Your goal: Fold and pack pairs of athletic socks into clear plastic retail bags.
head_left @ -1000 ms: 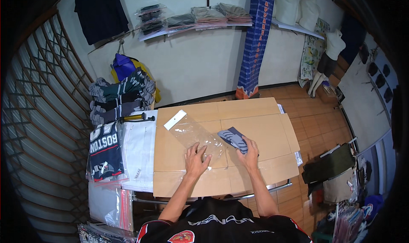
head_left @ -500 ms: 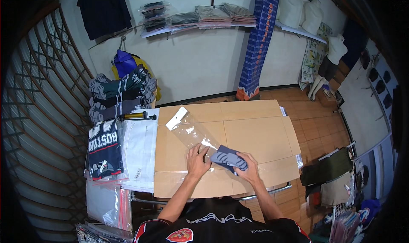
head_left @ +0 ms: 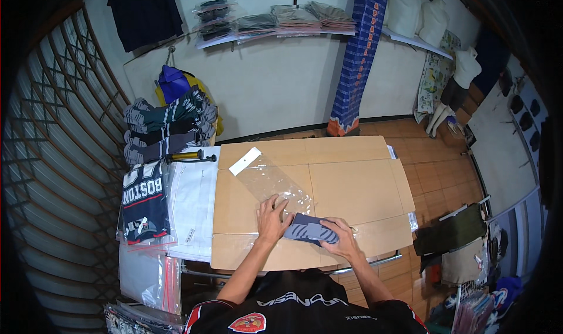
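At the far left of my counter lies a folded dark jersey with white lettering in a clear bag [head_left: 143, 202], flat on a stack of other clear bags, and behind it a pile of rolled grey and green striped socks [head_left: 167, 129] is banked against the wall, I judge to keep stock within reach. Beside the jersey sits a flat white bagged garment [head_left: 190, 202], touching the edge of the brown flattened cardboard sheet [head_left: 352, 181] that covers the middle of the counter and gives me a smooth surface to work on.

On that cardboard a long clear plastic sleeve with a white header strip [head_left: 267, 179] runs slantwise from the upper left down toward me, its open end nearest my hands. My left hand [head_left: 272, 218] lies flat on the sleeve's lower end, fingers spread and pressing down; this grip seems meant to pin the plastic so it cannot slide.

Just right of it, the folded grey sock with dark stripes [head_left: 311, 229] rests at the mouth of the sleeve, low on the cardboard and close to my chest. My right hand [head_left: 340, 240] pinches the sock's right end, fingers curled over it, thumb hidden beneath. Whether the sock's tip is already inside the plastic I cannot tell.
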The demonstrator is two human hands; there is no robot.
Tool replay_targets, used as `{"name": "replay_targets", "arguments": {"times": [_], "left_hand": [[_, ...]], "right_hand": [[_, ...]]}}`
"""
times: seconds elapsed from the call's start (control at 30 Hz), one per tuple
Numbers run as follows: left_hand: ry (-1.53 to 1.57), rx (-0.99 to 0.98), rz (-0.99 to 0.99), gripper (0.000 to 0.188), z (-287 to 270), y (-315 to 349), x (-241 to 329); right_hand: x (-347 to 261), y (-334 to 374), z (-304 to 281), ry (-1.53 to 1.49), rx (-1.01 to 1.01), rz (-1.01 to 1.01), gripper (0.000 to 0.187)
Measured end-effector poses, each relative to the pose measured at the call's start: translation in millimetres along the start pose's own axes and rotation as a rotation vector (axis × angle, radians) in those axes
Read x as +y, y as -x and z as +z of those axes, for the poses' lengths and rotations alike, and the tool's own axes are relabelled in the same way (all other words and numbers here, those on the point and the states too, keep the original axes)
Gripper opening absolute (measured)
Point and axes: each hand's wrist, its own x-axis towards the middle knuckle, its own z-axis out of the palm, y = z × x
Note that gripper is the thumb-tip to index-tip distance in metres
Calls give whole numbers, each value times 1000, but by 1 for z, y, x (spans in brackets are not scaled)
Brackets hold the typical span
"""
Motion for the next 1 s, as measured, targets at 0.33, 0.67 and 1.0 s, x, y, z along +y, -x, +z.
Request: {"name": "replay_targets", "arguments": {"times": [0.33, 0.67, 1.0], "left_hand": [[244, 38, 58, 32, -6, 2, -15], [411, 136, 76, 12, -6, 13, -19], [361, 174, 88, 9, -6, 14, -16]], "right_hand": [[0, -4, 3, 131, 81, 114, 56], [-4, -2, 20, 214, 132, 173, 57], [-37, -37, 32, 476, -123, 43, 72]]}}
